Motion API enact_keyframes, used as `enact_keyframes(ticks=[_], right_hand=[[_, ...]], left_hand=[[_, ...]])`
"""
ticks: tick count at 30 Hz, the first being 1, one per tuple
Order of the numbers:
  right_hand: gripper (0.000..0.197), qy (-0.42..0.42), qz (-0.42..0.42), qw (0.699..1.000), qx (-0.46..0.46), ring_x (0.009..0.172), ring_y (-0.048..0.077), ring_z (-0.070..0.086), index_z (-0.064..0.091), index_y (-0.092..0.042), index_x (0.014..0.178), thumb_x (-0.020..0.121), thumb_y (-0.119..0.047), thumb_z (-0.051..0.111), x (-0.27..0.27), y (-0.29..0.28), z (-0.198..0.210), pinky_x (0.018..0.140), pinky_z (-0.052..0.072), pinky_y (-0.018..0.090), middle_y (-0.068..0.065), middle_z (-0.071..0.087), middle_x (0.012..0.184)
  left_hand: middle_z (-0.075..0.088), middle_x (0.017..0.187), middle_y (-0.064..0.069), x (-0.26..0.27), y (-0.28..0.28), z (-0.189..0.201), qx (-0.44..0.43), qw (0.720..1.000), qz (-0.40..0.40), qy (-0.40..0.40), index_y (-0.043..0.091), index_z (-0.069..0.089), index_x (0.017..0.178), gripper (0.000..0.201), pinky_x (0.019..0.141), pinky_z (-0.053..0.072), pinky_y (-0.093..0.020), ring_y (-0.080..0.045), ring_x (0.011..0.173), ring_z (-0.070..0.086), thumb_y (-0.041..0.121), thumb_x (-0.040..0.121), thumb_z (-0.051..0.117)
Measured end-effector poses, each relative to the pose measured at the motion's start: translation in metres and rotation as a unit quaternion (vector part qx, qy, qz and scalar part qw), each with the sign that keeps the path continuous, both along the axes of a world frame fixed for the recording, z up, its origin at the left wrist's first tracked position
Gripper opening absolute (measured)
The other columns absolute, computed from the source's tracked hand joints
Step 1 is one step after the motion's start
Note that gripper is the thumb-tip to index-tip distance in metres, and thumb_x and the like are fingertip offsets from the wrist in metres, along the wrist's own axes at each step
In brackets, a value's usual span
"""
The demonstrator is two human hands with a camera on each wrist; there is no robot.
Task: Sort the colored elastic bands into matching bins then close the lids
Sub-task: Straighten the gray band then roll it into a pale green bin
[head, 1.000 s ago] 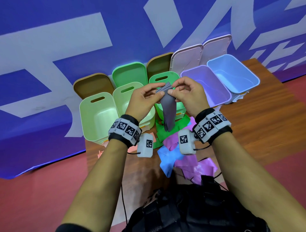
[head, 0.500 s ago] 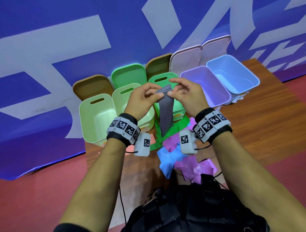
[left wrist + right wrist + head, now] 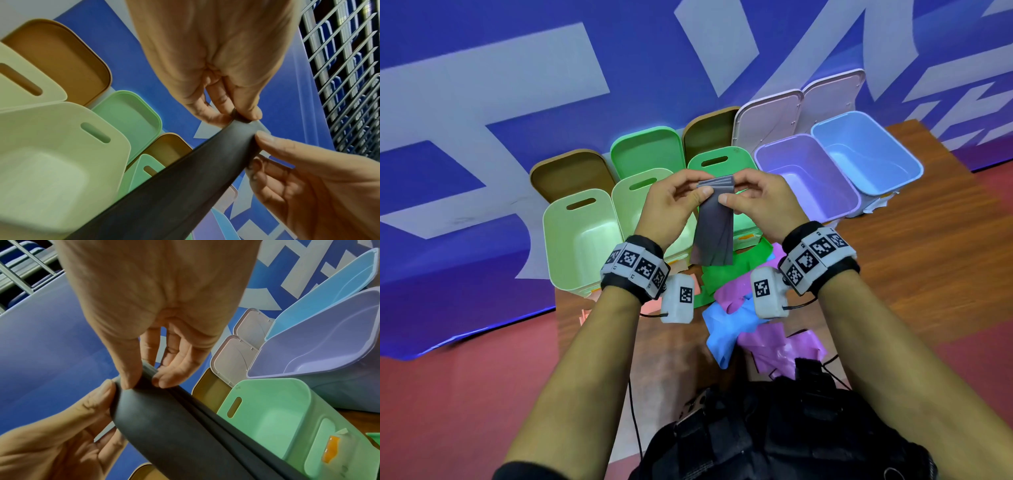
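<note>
A folded dark grey elastic band (image 3: 714, 228) hangs in the air over the green bins. My left hand (image 3: 681, 202) pinches its top left corner, and my right hand (image 3: 748, 198) pinches the top right. The wrist views show the grey band (image 3: 174, 183) (image 3: 185, 426) between thumb and fingertips of both hands. On the table below lie a green band (image 3: 726, 274), purple bands (image 3: 780, 342) and a blue band (image 3: 722, 329). Behind stand open bins: two pale green bins (image 3: 582, 240), a mint green bin (image 3: 722, 161), a purple bin (image 3: 808, 178) and a blue bin (image 3: 866, 150).
All lids stand raised behind the bins: brown lids (image 3: 571, 174), a green lid (image 3: 647, 150) and pale pink lids (image 3: 767, 120). A blue and white banner (image 3: 517, 85) backs the wooden table (image 3: 928, 240). Red floor lies to the left and right.
Both hands have spread the top of the grey band wider, so it hangs flat and straight rather than twisted. The hands stay at about the same spot above the green bins.
</note>
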State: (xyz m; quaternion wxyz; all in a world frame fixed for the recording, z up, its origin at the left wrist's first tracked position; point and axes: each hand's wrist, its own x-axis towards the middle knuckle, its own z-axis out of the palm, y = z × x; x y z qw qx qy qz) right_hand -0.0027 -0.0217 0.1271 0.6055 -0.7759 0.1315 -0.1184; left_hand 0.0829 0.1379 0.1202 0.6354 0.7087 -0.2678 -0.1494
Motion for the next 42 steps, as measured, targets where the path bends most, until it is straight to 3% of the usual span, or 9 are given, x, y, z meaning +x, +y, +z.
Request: enact_keyframes(ticks=[7, 10, 13, 16, 21, 27, 32, 38, 42], right_hand=[[0.011, -0.018, -0.004, 1.0, 0.012, 0.061, 0.014, 0.055, 0.065, -0.025, 0.085, 0.084, -0.02, 0.074, 0.0, 0.003, 0.003, 0.062, 0.051, 0.035, -0.006, 0.065, 0.082], [0.015, -0.021, -0.012, 1.0, 0.017, 0.057, 0.016, 0.054, 0.061, -0.026, 0.084, 0.086, -0.018, 0.073, 0.0, 0.002, 0.009, 0.057, 0.047, 0.028, -0.002, 0.063, 0.085], [0.019, -0.031, -0.011, 0.999, 0.032, 0.052, 0.016, 0.051, 0.055, -0.022, 0.084, 0.088, -0.011, 0.07, 0.001, 0.0, 0.016, 0.052, 0.044, 0.024, 0.009, 0.059, 0.091], [0.02, -0.047, 0.006, 0.999, 0.025, 0.052, 0.013, 0.052, 0.054, -0.022, 0.084, 0.088, -0.009, 0.069, 0.002, 0.001, 0.024, 0.05, 0.045, 0.022, 0.019, 0.06, 0.098], [0.016, -0.05, 0.012, 0.999, 0.009, 0.053, 0.031, 0.053, 0.055, -0.019, 0.088, 0.082, -0.021, 0.071, 0.006, 0.003, 0.03, 0.051, 0.048, 0.031, 0.014, 0.062, 0.097], [0.019, -0.046, 0.003, 0.999, -0.022, 0.058, 0.046, 0.053, 0.051, -0.03, 0.081, 0.081, -0.028, 0.07, 0.01, -0.004, 0.032, 0.052, 0.048, 0.041, 0.012, 0.064, 0.089], [0.018, -0.035, 0.014, 0.999, -0.014, 0.052, 0.037, 0.047, 0.051, -0.028, 0.079, 0.081, -0.028, 0.069, 0.013, -0.01, 0.028, 0.054, 0.049, 0.049, 0.009, 0.058, 0.072], [0.023, -0.025, 0.029, 0.998, 0.042, 0.048, 0.016, 0.056, 0.048, -0.019, 0.078, 0.089, -0.01, 0.067, 0.02, -0.007, 0.029, 0.051, 0.045, 0.027, -0.002, 0.058, 0.073], [0.022, -0.019, 0.016, 0.999, 0.037, 0.048, 0.014, 0.056, 0.048, -0.018, 0.079, 0.088, -0.011, 0.066, 0.022, 0.007, 0.022, 0.052, 0.046, 0.028, -0.004, 0.058, 0.072]], left_hand=[[0.07, 0.087, 0.002, 0.0, -0.004, -0.004, -0.015, 0.999, 0.029, 0.026, 0.01, 0.06, 0.12, 0.025, 0.083, 0.049, -0.022, -0.007, 0.086, 0.063, 0.01, 0.095, 0.063], [0.068, 0.1, 0.002, -0.001, -0.004, -0.008, 0.018, 0.999, 0.034, 0.017, 0.009, 0.065, 0.115, 0.022, 0.091, 0.053, -0.037, -0.01, 0.096, 0.061, 0.019, 0.097, 0.056], [0.067, 0.109, -0.002, -0.007, -0.006, -0.011, 0.027, 0.997, 0.005, 0.079, 0.01, 0.06, 0.12, 0.036, 0.099, 0.049, -0.034, -0.009, 0.103, 0.061, 0.011, 0.085, 0.054], [0.065, 0.11, -0.002, -0.014, -0.014, -0.017, 0.052, 0.994, -0.041, 0.09, 0.011, 0.054, 0.125, 0.057, 0.102, 0.046, -0.035, -0.011, 0.106, 0.061, 0.02, 0.072, 0.073], [0.068, 0.107, -0.007, -0.019, -0.029, -0.02, 0.057, 0.995, -0.024, 0.076, 0.012, 0.054, 0.122, 0.067, 0.103, 0.049, -0.045, -0.017, 0.1, 0.065, 0.023, 0.065, 0.087], [0.071, 0.105, -0.005, -0.018, -0.035, -0.026, 0.067, 0.996, 0.03, 0.059, 0.01, 0.055, 0.12, 0.061, 0.093, 0.053, -0.036, -0.016, 0.095, 0.067, 0.024, 0.068, 0.085], [0.07, 0.102, -0.001, -0.021, -0.039, -0.032, 0.094, 0.992, 0.071, 0.042, 0.014, 0.059, 0.122, 0.055, 0.082, 0.054, -0.029, -0.012, 0.087, 0.064, 0.026, 0.073, 0.081], [0.069, 0.104, -0.004, -0.033, -0.027, -0.044, 0.117, 0.986, 0.1, 0.061, 0.018, 0.057, 0.114, 0.06, 0.092, 0.053, -0.047, -0.028, 0.097, 0.065, 0.037, 0.063, 0.082], [0.062, 0.093, -0.016, -0.036, -0.001, -0.048, 0.137, 0.982, 0.113, 0.067, 0.009, 0.052, 0.102, 0.053, 0.069, 0.05, -0.033, -0.021, 0.072, 0.055, 0.036, 0.062, 0.074]])
